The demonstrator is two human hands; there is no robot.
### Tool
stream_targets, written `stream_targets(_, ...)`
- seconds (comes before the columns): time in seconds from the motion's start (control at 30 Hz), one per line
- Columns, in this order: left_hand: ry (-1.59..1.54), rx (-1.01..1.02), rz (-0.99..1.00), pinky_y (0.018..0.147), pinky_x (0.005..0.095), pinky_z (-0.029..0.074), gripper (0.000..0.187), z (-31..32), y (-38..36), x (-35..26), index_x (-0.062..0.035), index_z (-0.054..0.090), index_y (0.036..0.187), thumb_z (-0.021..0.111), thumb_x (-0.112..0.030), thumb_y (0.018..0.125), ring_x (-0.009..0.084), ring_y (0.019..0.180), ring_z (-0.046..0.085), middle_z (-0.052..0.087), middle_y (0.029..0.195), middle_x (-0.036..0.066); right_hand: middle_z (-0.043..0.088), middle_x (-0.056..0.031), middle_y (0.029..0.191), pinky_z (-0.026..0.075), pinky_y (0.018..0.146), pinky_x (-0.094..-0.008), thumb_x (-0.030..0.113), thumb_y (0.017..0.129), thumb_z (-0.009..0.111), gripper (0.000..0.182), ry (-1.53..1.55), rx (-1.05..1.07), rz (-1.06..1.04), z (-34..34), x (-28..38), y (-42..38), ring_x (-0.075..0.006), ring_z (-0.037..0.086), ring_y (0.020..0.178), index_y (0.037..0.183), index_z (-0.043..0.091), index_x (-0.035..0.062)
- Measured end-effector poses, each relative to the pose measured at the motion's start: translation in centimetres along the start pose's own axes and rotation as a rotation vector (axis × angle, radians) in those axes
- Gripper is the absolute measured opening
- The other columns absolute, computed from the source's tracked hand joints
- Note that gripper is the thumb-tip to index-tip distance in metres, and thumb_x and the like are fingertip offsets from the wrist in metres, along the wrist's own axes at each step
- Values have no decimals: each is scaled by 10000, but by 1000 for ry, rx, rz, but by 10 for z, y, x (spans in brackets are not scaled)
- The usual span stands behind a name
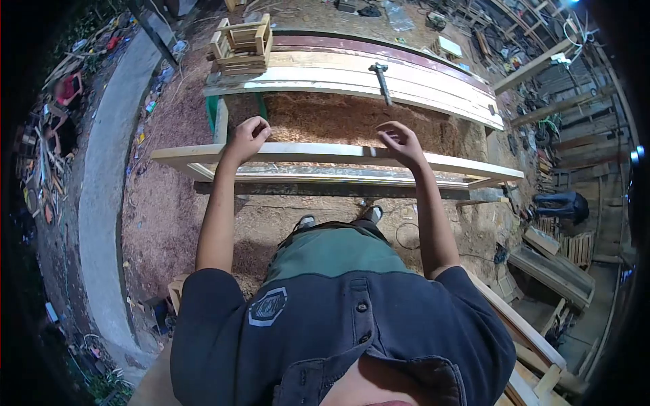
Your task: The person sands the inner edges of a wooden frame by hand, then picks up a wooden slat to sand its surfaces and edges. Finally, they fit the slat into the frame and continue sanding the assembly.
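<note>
My left hand (248, 139) is over the left part of a long wooden frame (318, 150), its fingers curled towards the thumb; whether anything is between them is too small to tell. Over the frame's right part is my right hand (402, 143), fingers apart and bent, holding nothing. The frame lies across a dark support beam (325, 190) in front of my body. Beyond it, a hammer (382, 82) rests on a bench of long planks (318, 70).
A small slatted wooden piece (240, 46) stands on the bench's left end. Wood shavings (162, 183) cover the ground. A concrete strip (101, 183) runs along the left. People (66, 89) are at the far left. Wooden panels (552, 274) lean at the right.
</note>
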State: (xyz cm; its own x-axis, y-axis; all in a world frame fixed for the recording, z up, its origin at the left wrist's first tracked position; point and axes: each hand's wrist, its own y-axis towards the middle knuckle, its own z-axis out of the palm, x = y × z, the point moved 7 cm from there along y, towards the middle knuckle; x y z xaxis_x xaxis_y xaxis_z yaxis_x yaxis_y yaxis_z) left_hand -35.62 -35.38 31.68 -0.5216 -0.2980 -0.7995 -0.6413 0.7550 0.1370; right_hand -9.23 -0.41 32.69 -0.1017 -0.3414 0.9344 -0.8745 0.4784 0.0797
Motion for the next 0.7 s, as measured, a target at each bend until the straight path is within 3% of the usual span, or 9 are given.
stream_targets(0.07,-13,-11,-16,828,399,546,153,-1,-1,-3,-13,694,1046,715,-163,1022,272,892,693,706,970,134,806,-82,1048,623,849,-346,223,1033,790,217,-191,219,103,4,4,-8,-176,771,934,1163,792,48)
stream_targets(0.1,23,-3,-22,810,400,547,160,-2,-2,-5,-17,704,1050,725,-172,1015,264,880,698,711,970,130,821,-101,1065,628,866,-355,226,1009,812,210,-355,232,34,6,20,-8,-199,787,938,1124,815,49)
stream_targets(0.2,77,37,-19,789,407,548,193,2,-1,-3,-22,709,1041,743,-210,1009,259,858,700,707,955,127,824,-106,1043,629,865,-365,202,992,820,194,-357,350,145,22,17,-4,-222,789,933,1114,820,50)
stream_targets(0.33,155,14,-36,773,416,549,229,7,-3,-1,-29,714,1016,753,-255,1007,272,836,699,693,926,125,808,-95,979,607,831,-371,111,1000,774,96,-297,394,67,38,18,0,-179,746,880,1035,786,22)
stream_targets(0.47,225,-7,-37,768,431,552,266,7,-7,-5,-48,726,990,757,-311,1012,301,833,698,685,892,130,745,-51,928,571,803,-330,58,1002,740,58,-314,285,53,44,11,2,-131,674,854,1036,722,15)
stream_targets(0.57,252,-7,-49,769,448,553,312,9,-8,-5,-55,733,991,744,-364,1026,318,839,703,688,888,125,656,-3,948,503,740,-279,-46,1040,635,112,-23,184,28,47,-1,6,-97,599,858,1114,639,39)
stream_targets(0.6,284,-2,-56,771,458,553,342,8,-9,-9,-56,736,993,734,-395,1035,327,842,706,692,891,121,653,-11,942,494,727,-279,-32,1079,609,80,-148,184,-50,51,5,9,-89,592,852,1120,629,33)
stream_targets(0.7,348,42,-97,821,481,572,400,8,-14,-18,-87,753,1033,673,-478,1057,358,935,744,754,974,121,647,-19,869,508,722,-294,77,1103,646,62,60,126,63,61,10,9,-84,598,804,1121,618,25)
